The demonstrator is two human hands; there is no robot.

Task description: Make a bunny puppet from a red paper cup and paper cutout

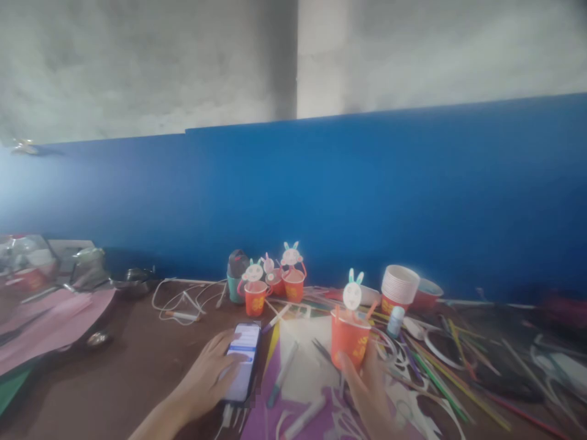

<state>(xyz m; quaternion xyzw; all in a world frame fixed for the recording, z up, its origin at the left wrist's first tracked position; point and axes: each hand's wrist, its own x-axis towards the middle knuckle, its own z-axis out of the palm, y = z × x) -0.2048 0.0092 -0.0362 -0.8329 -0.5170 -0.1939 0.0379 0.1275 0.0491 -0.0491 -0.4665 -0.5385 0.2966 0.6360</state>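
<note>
A blue wall panel (367, 201) runs behind a brown table (123, 360) strewn with craft litter. Pink paper (55, 324) lies at the table's left end, and purple paper (270, 415) with a white sheet on it lies between the two hands. The left hand (208, 370) rests flat, fingers spread, on a phone (242, 360) with a lit screen that lies on the table; it presses rather than grips. The right hand (369, 388) is wrapped around the lower part of an orange paper cup (349, 342), held upright just above the papers, with a white bunny cutout (352, 293) standing out of its top. Behind stand a stack of cups (398, 286) and three small bunny cups (275, 281). Thin coloured sticks (440, 373) scatter to the right, and a white cable (181, 302) coils at the left.
</note>
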